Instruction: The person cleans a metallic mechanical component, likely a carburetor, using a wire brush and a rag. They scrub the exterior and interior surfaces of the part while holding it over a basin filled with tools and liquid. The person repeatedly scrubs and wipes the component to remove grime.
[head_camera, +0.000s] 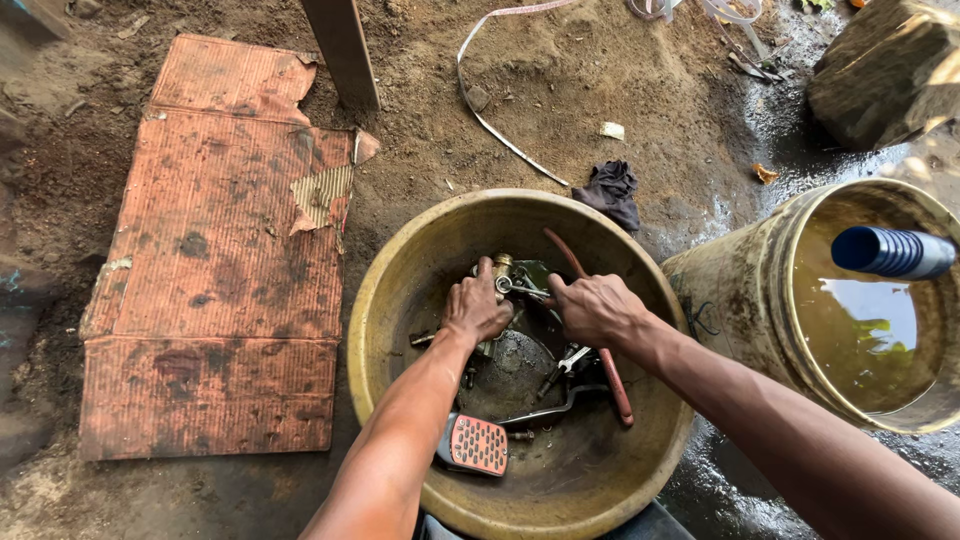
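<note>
A wide yellow basin (400, 260) sits on the dirt ground and holds greasy metal parts in dark liquid. My left hand (476, 308) grips a brass-topped metal part (502, 266) at the basin's middle. My right hand (596, 308) is closed beside it, fingers pinching a small metal piece (525, 290) on the same assembly. A reddish hose (605, 365) runs under my right hand. A dark round disc (512, 372), loose tools (560, 372) and a red perforated pedal pad (477, 444) lie lower in the basin.
A stained sheet of cardboard (215, 260) lies flat at the left. At the right stands a bucket (740, 290) of murky water with a blue tube (890, 251) over it. A dark rag (612, 190), a white strap (490, 120), a wooden post (343, 50) and a rock (885, 65) lie beyond.
</note>
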